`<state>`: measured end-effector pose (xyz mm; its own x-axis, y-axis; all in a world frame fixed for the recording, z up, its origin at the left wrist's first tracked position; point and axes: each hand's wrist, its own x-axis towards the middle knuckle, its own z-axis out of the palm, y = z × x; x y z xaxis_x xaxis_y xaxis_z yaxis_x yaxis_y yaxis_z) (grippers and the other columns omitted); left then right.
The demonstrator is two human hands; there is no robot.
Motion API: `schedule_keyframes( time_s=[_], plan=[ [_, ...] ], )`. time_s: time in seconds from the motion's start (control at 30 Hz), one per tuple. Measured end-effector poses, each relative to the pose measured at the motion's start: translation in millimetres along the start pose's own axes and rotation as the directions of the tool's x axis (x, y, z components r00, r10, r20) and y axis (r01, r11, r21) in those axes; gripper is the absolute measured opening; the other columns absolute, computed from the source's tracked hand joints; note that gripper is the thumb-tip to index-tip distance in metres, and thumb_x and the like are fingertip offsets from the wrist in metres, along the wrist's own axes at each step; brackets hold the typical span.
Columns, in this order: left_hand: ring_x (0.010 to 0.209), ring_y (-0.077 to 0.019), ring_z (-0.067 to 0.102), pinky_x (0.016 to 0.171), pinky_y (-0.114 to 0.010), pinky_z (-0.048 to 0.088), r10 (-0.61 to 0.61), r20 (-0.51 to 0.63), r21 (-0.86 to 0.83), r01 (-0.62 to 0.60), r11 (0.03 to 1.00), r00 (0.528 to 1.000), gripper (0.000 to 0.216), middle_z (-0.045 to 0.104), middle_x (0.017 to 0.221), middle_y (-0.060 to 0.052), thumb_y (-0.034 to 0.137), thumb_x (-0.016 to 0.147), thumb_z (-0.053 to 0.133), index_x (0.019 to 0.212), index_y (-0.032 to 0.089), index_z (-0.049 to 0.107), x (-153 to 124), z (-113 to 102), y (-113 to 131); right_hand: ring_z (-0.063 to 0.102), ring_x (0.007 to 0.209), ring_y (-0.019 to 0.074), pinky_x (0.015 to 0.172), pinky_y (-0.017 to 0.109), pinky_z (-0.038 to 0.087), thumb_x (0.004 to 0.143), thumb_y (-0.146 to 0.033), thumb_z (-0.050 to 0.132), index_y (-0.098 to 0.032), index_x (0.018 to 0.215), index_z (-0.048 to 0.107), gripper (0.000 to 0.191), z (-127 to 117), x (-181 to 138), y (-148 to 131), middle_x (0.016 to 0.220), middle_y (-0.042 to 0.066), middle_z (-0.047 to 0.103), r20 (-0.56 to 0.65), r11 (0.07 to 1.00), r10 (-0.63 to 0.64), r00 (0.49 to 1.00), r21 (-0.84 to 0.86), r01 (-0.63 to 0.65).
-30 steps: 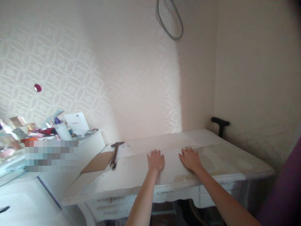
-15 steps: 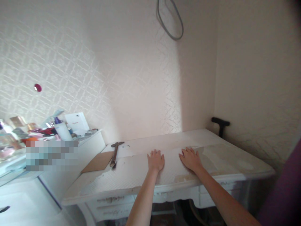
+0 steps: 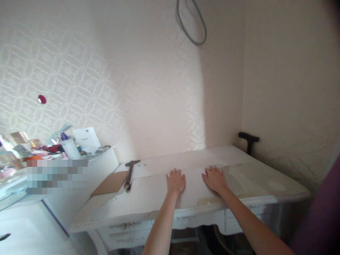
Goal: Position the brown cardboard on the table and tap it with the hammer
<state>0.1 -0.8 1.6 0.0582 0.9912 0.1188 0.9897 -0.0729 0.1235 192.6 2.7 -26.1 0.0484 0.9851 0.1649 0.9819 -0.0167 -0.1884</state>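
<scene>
My left hand (image 3: 175, 181) lies flat, palm down, fingers spread, on a pale sheet (image 3: 148, 198) that covers the near half of a worn white desk (image 3: 265, 193). My right hand (image 3: 215, 179) rests flat on the same sheet just to its right, fingers apart. Neither hand holds anything. A hammer (image 3: 130, 173) with a dark head lies on the desk to the left of my left hand, beside a brown cardboard piece (image 3: 111, 183).
A white cabinet (image 3: 95, 166) at the left carries several bottles and boxes (image 3: 71, 143). A grey cable loop (image 3: 191, 24) hangs on the wall above. A black handle (image 3: 248, 139) stands behind the desk's far right corner.
</scene>
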Motion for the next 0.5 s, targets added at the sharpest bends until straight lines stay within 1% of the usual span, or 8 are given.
schedule_keyframes(
  time_s=[0.27,0.5],
  plan=[
    [0.144,-0.0295,0.034,0.115,-0.052,0.026,-0.004,0.000,0.016,0.004,1.000,1.000,0.049,0.041,0.154,-0.014,0.038,0.102,0.030,0.144,0.019,0.048,-0.3,-0.2,0.1,0.035,0.140,0.0342,0.112,0.057,0.024,0.099,-0.038,0.032,-0.014,0.137,0.056,0.051,-4.1,-1.9,-2.0,0.149,0.018,0.046,0.003,1.000,0.001,1.000,0.006,-0.001],
    [0.144,-0.0300,0.034,0.116,-0.052,0.025,-0.004,-0.006,0.001,0.004,1.000,1.000,0.050,0.040,0.155,-0.015,0.038,0.102,0.030,0.144,0.018,0.048,0.9,1.3,-0.3,0.033,0.141,0.0349,0.112,0.058,0.024,0.100,-0.039,0.033,-0.014,0.135,0.057,0.050,-4.6,-2.4,-1.8,0.149,0.018,0.046,0.011,1.000,0.003,1.000,0.002,-0.003]
  ],
)
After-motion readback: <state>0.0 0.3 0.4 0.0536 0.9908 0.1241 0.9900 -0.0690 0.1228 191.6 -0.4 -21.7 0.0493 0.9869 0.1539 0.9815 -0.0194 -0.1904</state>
